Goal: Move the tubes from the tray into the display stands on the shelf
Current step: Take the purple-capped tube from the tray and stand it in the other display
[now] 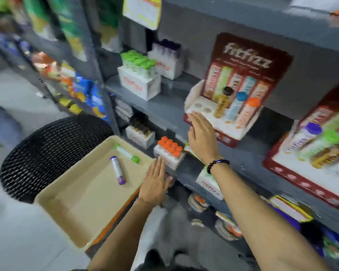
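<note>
Two tubes lie in the beige tray [70,208]: a purple-capped tube [118,170] near its middle and a green-capped tube [126,153] just beyond it, close to the far rim, the two apart; the tray rests on a black woven stool [37,153] beside the grey shelf [164,106]; the left hand [155,182] hovers flat over the tray's right edge, fingers released and empty; the right hand [202,137], a dark bead bracelet [217,165] on its wrist, is spread open and holds nothing, just in front of the red display stand [243,61]; in that stand a brown-capped tube [222,102], a blue-capped tube [235,107] and an orange-capped tube [248,112] stand upright; a second display stand [282,169] sits to the right, partly cut off.
</note>
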